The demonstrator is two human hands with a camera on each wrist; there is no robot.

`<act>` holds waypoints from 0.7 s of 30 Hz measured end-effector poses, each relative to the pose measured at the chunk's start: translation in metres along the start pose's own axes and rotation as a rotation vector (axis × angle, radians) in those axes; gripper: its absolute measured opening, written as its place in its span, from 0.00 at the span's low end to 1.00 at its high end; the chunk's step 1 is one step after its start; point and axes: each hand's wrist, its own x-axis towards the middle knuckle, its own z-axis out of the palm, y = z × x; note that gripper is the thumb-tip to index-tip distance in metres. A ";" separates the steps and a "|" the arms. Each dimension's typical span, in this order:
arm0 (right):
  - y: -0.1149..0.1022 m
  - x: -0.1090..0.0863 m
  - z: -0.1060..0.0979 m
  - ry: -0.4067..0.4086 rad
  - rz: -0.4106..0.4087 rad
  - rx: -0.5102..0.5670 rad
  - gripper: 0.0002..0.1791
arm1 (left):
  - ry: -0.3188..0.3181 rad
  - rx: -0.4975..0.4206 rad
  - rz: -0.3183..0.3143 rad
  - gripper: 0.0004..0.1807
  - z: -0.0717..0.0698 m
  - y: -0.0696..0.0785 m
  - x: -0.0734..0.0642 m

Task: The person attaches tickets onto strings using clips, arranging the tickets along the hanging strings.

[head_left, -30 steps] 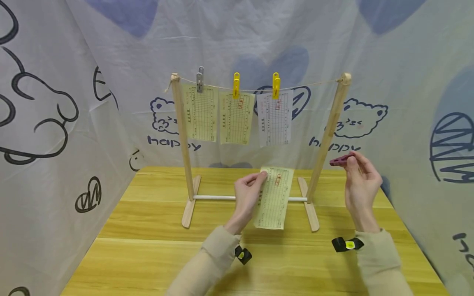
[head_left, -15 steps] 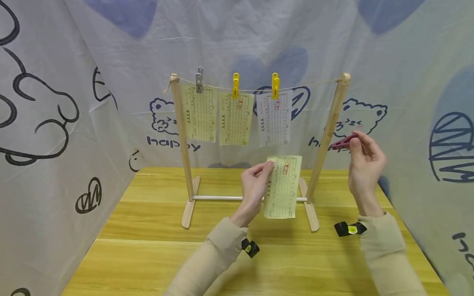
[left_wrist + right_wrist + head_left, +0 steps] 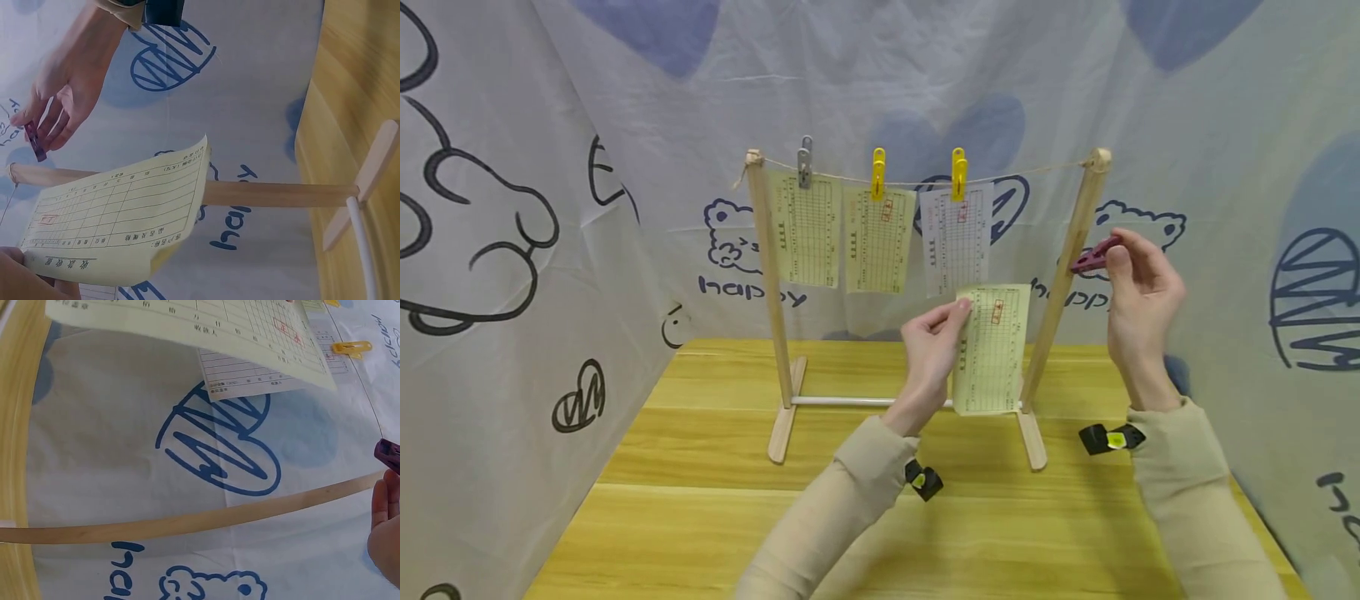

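Note:
My left hand (image 3: 934, 350) pinches a pale yellow receipt slip (image 3: 992, 354) by its upper left edge, and the slip hangs upright before the rack's right half. In the left wrist view the same slip (image 3: 119, 215) shows printed lines and a red stamp. My right hand (image 3: 1142, 308) holds a dark purple-red clothespin (image 3: 1095, 256) between thumb and fingers, beside the right post. Above, a string (image 3: 1030, 172) carries three slips: two yellow, under a grey clothespin (image 3: 805, 162) and a yellow clothespin (image 3: 877, 174), and a white slip (image 3: 957, 242) under another yellow clothespin (image 3: 958, 174).
The wooden rack has a left post (image 3: 772, 283), a right post (image 3: 1063, 258) and a white crossbar (image 3: 842, 401) low between its feet. It stands on a wood-grain table (image 3: 700, 517). Printed cloth (image 3: 850, 50) surrounds the table at the back and sides.
My left hand has lifted the yellow slip up and to the right, to just below the white slip. My right hand has risen with the purple-red clothespin toward the string's height.

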 end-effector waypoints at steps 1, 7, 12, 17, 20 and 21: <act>0.000 0.002 0.001 -0.003 -0.007 0.001 0.16 | 0.001 -0.007 0.003 0.12 0.002 0.001 0.001; -0.003 0.011 0.006 -0.024 -0.046 -0.025 0.16 | 0.005 -0.055 0.021 0.13 0.009 0.007 0.006; -0.008 0.018 0.011 -0.032 -0.062 -0.044 0.15 | 0.011 -0.091 0.008 0.13 0.016 0.015 0.011; -0.012 0.026 0.017 -0.039 -0.089 -0.077 0.16 | 0.021 -0.117 0.014 0.11 0.024 0.022 0.016; -0.013 0.032 0.020 -0.040 -0.118 -0.091 0.18 | 0.029 -0.118 0.013 0.11 0.028 0.027 0.019; -0.014 0.034 0.021 -0.040 -0.125 -0.087 0.18 | 0.034 -0.114 0.011 0.10 0.029 0.028 0.020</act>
